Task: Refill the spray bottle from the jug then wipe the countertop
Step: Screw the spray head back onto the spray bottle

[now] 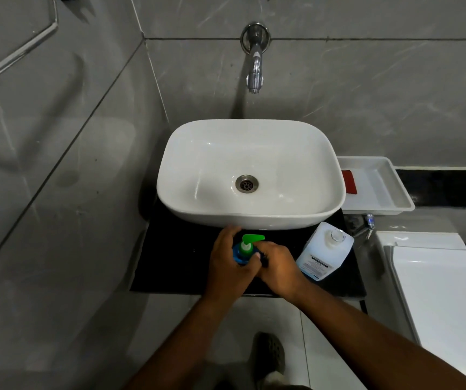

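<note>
The bottle [241,256] stands on the dark counter [175,266] in front of the sink [250,175]. The left hand [227,263] wraps its body; the right hand [275,266] pinches at the green spray head [250,243]. The jug [324,250] sits just to the right, apparently uncapped. A careless elbow could tip it and spill, or the bottle could twist loose.

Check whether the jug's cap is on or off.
Off: the jug stands on the countertop with its round mouth bare.
</note>
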The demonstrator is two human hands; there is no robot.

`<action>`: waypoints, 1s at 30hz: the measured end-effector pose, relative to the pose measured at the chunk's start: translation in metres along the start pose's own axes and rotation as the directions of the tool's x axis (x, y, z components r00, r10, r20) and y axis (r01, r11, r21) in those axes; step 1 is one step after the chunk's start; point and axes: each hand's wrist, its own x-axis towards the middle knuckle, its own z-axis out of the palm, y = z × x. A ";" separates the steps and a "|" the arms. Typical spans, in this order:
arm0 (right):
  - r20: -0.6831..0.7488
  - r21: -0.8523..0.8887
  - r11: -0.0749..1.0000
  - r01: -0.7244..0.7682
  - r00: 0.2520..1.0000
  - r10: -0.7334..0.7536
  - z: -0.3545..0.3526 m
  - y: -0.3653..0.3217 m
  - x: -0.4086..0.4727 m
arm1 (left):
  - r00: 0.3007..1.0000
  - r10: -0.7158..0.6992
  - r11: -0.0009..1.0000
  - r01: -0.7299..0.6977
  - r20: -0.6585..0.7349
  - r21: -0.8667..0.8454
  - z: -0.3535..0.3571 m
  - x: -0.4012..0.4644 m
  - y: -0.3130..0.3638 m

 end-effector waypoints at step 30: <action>0.156 -0.027 1.000 0.010 0.988 -0.006 -0.016 -0.004 0.009 | 0.972 0.188 0.937 -0.221 0.140 0.272 -0.015 0.017 -0.015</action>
